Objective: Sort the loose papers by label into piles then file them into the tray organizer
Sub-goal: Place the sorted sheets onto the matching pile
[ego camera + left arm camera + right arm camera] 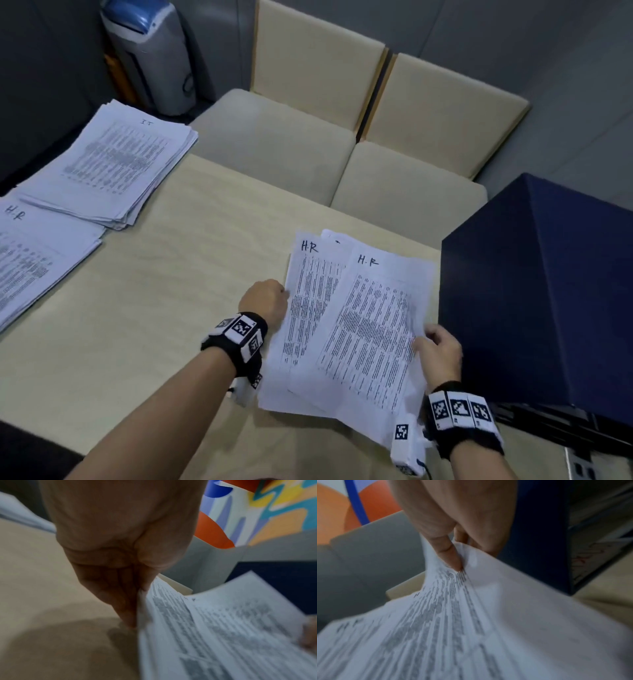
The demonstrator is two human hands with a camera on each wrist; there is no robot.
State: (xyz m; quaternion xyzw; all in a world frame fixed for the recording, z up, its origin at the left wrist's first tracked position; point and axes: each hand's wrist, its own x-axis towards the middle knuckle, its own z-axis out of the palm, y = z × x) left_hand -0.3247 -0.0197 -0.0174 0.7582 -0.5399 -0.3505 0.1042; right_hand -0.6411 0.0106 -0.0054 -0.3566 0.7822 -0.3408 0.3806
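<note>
A loose bundle of printed sheets marked "H.R" [356,322] lies fanned on the table's right side. My left hand [270,301] holds its left edge, the fingers pressed flat against the paper edge [145,609] in the left wrist view. At the bundle's right edge my right hand [436,349] pinches the top sheet [471,601], thumb on top. Two sorted piles sit at the far left: one marked "I.T" [113,164] and one marked "H.R" [37,260]. The dark blue tray organizer [548,301] stands at the right, close to my right hand.
The light wooden table [164,274] has bare room between the piles and the bundle. Cream padded chairs [308,147] stand behind the table. A grey and blue machine [150,54] sits on the floor at the back left.
</note>
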